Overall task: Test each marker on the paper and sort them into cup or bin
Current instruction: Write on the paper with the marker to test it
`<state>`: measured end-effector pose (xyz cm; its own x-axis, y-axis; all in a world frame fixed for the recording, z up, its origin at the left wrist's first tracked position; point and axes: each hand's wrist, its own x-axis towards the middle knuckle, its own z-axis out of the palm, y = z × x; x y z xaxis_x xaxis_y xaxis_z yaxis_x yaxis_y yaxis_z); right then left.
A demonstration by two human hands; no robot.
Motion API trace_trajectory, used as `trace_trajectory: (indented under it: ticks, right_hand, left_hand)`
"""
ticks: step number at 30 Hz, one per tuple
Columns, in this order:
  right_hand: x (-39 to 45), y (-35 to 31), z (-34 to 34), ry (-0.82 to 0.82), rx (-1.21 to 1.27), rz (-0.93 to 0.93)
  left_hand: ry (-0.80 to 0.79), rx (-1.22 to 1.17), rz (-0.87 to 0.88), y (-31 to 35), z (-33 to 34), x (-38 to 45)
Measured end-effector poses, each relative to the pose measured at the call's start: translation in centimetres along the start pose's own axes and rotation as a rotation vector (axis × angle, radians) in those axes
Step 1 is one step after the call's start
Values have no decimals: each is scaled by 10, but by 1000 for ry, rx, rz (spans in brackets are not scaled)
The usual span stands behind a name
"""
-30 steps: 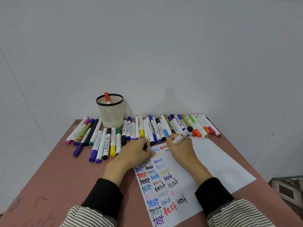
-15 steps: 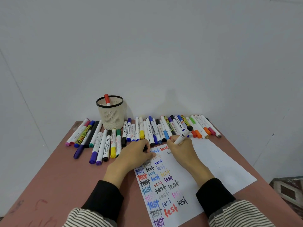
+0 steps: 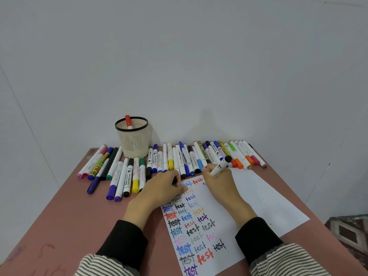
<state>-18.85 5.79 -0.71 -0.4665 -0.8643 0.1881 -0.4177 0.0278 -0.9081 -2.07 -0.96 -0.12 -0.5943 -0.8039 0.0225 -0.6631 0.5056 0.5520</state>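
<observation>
My right hand (image 3: 220, 183) grips a white marker with a black end (image 3: 221, 165), tip down on the white paper (image 3: 262, 198) just right of a red "test". A small black stroke shows by the tip. My left hand (image 3: 164, 189) rests on the paper's top left corner with fingers curled round a small black cap (image 3: 174, 180). Several coloured "test" words fill the paper's left part. A cream mesh cup (image 3: 133, 143) with a black rim stands at the back and holds a red marker (image 3: 128, 121).
Several markers lie in a row (image 3: 179, 158) along the back of the reddish table (image 3: 65, 216), from the left of the cup to the far right edge. A pale wall rises right behind them. No bin is in view.
My right hand has shifted slightly with the marker tip on the paper, and a small black stroke has appeared beside the red "test". The left hand stays put.
</observation>
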Motion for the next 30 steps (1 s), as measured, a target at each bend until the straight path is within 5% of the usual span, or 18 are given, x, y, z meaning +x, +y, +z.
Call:
trace_trajectory:
  ticks: [8, 20, 25, 30]
  right_hand:
    - [10, -11, -13, -206, 247, 215]
    - [6, -12, -5, 60, 383, 210]
    - [6, -22, -14, 7, 820, 348]
    - [5, -22, -15, -108, 882, 335]
  left_hand:
    - [61, 65, -31, 2, -5, -2]
    - [78, -303, -4, 7, -1, 0]
    - [108, -343, 1, 10, -1, 1]
    - [241, -477, 87, 12, -2, 3]
